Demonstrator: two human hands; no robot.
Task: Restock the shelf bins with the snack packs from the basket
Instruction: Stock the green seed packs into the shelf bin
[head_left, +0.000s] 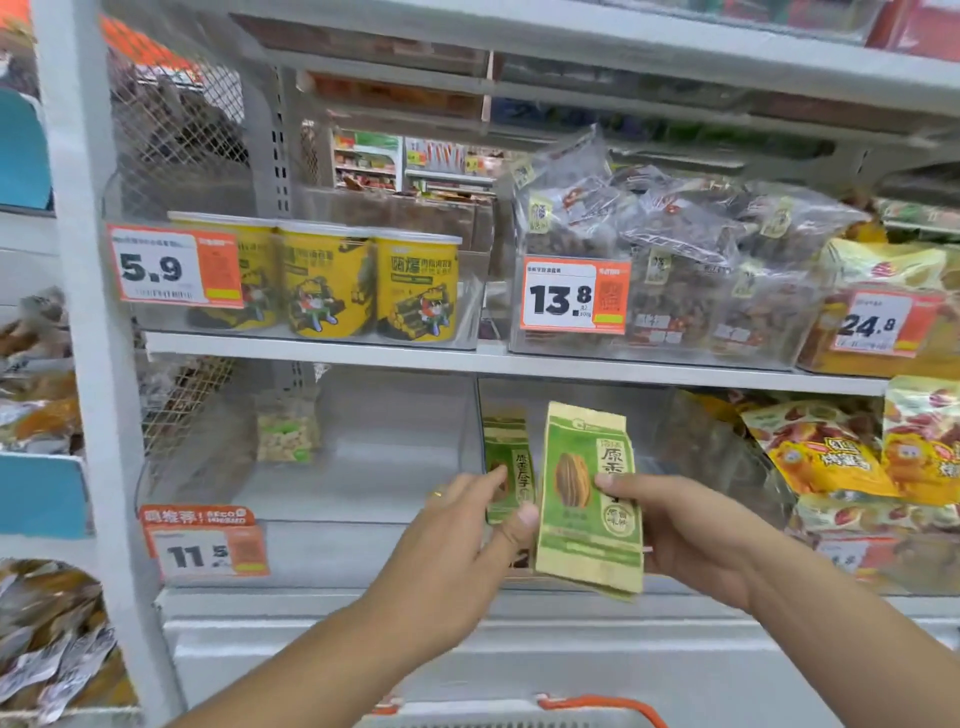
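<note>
Upright, sunflower-seed pack (589, 501) in right hand (685, 525).

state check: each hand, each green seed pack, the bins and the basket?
Left hand: pinching the rear seed pack, upright in the clear bin.
Right hand: gripping the front seed pack, upright, at the bin's front.
Left lower bin: one pale snack bag standing at the back.
Basket: only the rim shows, contents hidden.

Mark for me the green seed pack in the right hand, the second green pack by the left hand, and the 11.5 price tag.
Green seed pack (589, 499): head view, on its printed front.
Second green pack (506, 457): head view, on its upper front.
11.5 price tag (200, 556): head view, on the white number panel.
</note>
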